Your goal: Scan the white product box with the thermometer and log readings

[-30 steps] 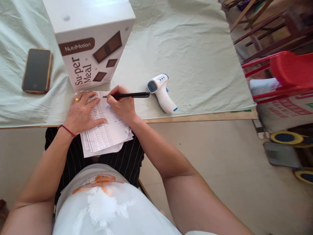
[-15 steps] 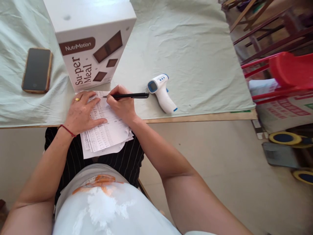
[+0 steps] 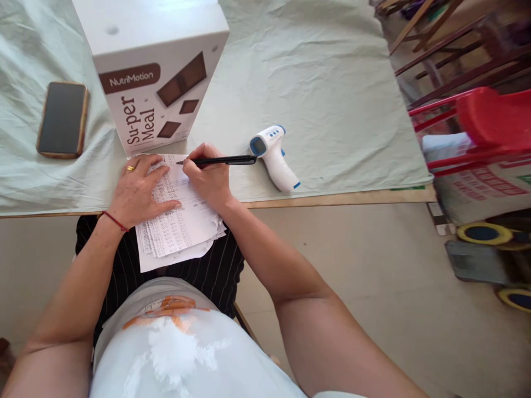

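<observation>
A stack of handwritten paper sheets [image 3: 182, 221] lies at the table's front edge, its lower part overhanging above my lap. My left hand [image 3: 139, 188] rests flat on the left side of the sheets, fingers spread, with a ring and a red wrist cord. In my right hand [image 3: 211, 176] is a black pen [image 3: 228, 160], gripped between thumb and fingers. The pen's tip touches or nearly touches the top sheet, near its upper part. The pen's back end points right, close to a white and blue infrared thermometer [image 3: 276, 157] lying on the cloth.
Just beyond the papers stands a tall white NutriMotion box [image 3: 174, 83]. A smartphone [image 3: 63, 119] in a brown case lies to the left. Pale green cloth [image 3: 323, 99] covers the table. Right of the table are a red plastic chair [image 3: 498, 121] and a printed sack [image 3: 477, 193].
My right hand and the pen have shifted very slightly to the right across the sheet. My left hand stays in place.
</observation>
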{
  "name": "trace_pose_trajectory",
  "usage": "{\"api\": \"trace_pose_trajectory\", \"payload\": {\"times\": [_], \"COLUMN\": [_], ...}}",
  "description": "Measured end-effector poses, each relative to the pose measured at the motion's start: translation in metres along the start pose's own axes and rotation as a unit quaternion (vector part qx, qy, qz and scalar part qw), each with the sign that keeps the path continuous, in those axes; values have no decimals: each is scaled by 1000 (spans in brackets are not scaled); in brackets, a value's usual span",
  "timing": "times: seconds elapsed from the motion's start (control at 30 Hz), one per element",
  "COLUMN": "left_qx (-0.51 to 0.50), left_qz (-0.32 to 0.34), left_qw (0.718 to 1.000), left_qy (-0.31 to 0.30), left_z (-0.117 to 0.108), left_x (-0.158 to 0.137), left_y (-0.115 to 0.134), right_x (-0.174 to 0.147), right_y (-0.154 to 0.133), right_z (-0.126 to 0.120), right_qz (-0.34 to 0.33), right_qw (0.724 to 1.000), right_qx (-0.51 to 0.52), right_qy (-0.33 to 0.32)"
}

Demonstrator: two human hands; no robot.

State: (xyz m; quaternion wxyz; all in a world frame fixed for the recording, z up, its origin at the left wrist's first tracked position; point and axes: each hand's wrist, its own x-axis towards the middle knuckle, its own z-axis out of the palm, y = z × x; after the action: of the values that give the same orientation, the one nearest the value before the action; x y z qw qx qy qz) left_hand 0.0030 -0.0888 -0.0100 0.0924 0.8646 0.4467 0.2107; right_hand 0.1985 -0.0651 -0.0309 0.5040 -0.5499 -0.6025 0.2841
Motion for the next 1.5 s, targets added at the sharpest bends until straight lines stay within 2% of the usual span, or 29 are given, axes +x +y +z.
{"api": "trace_pose_trajectory", "payload": {"times": [0.3, 0.67, 0.8, 1.5], "left_qx": [-27, -5, -13, -12], "left_qz": [-17, 2, -12, -1], "left_qw": [999, 1000, 1000, 1000], "left_qy": [-6, -4, -8, 3], "left_z": [1, -2, 0, 3], "left_x": [0, 0, 0, 0], "left_y": [1, 1, 2, -2], "right_x": [0, 1, 1, 2], "right_y": [-4, -1, -2, 0], "right_z": [0, 0, 0, 0], "right_qz": [5, -2, -3, -17], "right_qw": [1000, 1000, 1000, 1000], "right_qx": [-9, 5, 9, -21], "right_qy": [-1, -2, 1, -5]}}
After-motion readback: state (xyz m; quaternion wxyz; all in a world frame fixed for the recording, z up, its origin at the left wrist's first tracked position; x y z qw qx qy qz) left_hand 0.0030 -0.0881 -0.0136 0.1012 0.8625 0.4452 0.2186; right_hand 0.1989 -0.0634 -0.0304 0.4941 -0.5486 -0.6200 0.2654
